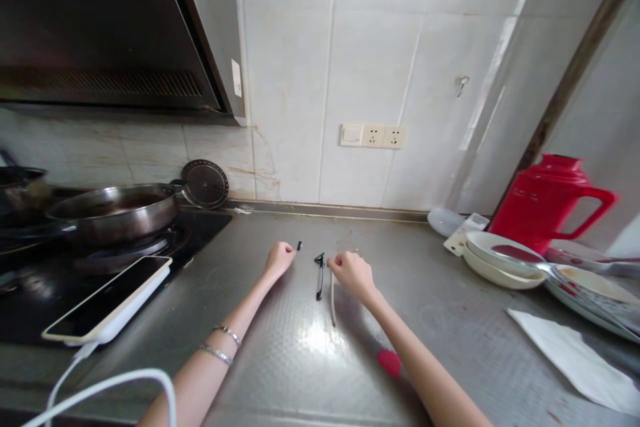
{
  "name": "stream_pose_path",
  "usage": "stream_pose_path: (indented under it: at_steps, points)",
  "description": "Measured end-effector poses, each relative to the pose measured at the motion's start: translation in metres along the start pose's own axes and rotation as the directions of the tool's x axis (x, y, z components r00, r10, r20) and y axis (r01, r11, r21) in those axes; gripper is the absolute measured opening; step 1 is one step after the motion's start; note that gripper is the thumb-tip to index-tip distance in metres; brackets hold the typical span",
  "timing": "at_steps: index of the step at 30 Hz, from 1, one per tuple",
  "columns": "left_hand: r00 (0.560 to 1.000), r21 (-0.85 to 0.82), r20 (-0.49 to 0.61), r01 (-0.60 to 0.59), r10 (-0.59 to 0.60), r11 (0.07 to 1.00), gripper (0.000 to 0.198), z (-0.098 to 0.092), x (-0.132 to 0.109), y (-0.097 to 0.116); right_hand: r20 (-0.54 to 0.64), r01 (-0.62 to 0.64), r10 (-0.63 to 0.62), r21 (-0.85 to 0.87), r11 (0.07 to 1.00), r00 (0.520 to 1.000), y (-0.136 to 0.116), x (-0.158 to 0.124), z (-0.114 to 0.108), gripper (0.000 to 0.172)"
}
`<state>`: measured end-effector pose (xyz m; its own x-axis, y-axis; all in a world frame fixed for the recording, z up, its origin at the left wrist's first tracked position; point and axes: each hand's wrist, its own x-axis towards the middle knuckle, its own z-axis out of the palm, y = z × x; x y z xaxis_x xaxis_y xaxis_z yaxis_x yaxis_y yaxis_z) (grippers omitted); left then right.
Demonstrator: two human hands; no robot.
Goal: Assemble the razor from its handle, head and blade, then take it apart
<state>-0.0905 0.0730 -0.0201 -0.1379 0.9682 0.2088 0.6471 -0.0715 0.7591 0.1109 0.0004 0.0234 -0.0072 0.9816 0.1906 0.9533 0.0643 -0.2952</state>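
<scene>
My left hand (280, 260) is closed just above the steel counter, its fingers curled. A small black piece (299, 245) is right beside its fingertips; whether they touch it I cannot tell. My right hand (353, 273) is closed in a pinch at the upper end of a thin beige strip (333, 307), which trails toward me. Between the hands lies a slim tool like a razor (319, 279), with a dark green-edged head at the far end and a dark tip near me. Under my right forearm is a red object (389, 362), partly covered.
A phone (113, 300) with a white cable (125, 377) lies at the left, by the stove with its steel pan (120, 210). At the right are a red thermos jug (543, 200), stacked bowls (500, 273) and a white paper (575, 357).
</scene>
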Motion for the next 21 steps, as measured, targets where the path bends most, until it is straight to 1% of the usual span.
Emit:
stream_pose_path:
  at_steps: [5,10,14,17,21]
  points:
    - [0.993,0.223,-0.047,-0.091,0.104,0.971,0.018,0.011,0.008,0.002,-0.059,-0.010,0.015,0.090,0.996,0.998,0.020,0.009,-0.003,0.037]
    - [0.990,0.379,-0.022,-0.118,0.136,0.918,0.017,0.022,0.014,0.006,-0.084,-0.034,0.045,0.137,0.990,0.995,0.033,0.014,-0.003,0.036]
    - [0.990,0.425,-0.010,-0.125,0.143,0.896,0.019,0.027,0.016,0.003,-0.078,-0.049,0.066,0.201,0.978,0.995,0.038,0.017,-0.003,0.034]
    - [0.990,0.444,-0.006,-0.126,0.143,0.887,0.020,0.028,0.016,0.002,-0.084,-0.031,0.054,0.252,0.967,0.995,0.040,0.018,-0.004,0.033]
    - [0.990,0.458,-0.008,-0.121,0.141,0.881,0.023,0.027,0.013,0.005,-0.123,-0.017,0.049,0.251,0.968,0.991,0.040,0.018,-0.004,0.034]
